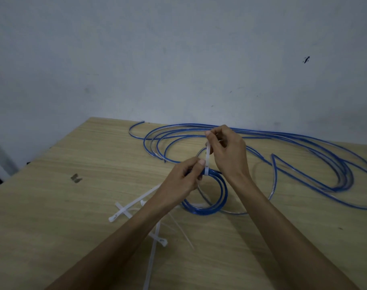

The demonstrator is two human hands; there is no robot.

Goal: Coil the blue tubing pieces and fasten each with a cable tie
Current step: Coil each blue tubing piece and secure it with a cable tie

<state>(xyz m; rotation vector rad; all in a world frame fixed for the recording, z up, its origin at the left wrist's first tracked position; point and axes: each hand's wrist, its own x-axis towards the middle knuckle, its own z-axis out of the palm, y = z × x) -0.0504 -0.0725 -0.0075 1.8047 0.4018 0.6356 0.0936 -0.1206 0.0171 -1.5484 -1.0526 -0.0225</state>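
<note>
Spare cable ties (134,206) lay crossed on the wooden table (74,206), over on the left. Left hand (183,181) sat just right of them, fingers curled round the top of the small blue coil (207,197), pinching the loops together at the tie's head. Right hand (226,151) was above it, fingertips pinching the white cable tie (208,158) by its tail and holding it upright. Loose blue tubing (304,155) sprawled off to the right, not yet coiled. Looked light and springy, probably slick too, so best gripped right at the crossover or the loops would likely pop open.
</note>
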